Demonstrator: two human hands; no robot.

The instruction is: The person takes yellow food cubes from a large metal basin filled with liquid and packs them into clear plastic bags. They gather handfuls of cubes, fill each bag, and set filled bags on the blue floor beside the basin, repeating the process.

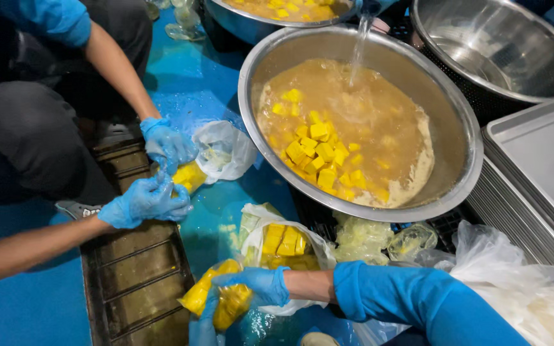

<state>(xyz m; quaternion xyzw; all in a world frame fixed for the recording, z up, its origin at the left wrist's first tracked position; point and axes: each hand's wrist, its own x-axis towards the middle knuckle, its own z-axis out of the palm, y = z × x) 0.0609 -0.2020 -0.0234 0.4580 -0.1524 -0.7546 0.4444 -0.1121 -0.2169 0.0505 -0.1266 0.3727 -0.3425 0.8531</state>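
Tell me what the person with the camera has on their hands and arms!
Both hands wear thin, shiny blue rubbery gloves that look wet. The right hand has a glove ending at the wrist, then a short bare stretch, then a bright blue long sleeve with a snug cuff. Only part of the left hand shows at the bottom edge, so its sleeve cannot be seen.

Cubes (318, 150) in basin (463, 179), tray (540, 160) to rt, drain (136, 269) to lt.

I see bright, even overhead light, with glare on the steel basin (463, 173) rim and wet blue floor (193, 83); soft shadows, sharp centre, wide-angle bending at edges, slight blur on the falling water (359, 45)
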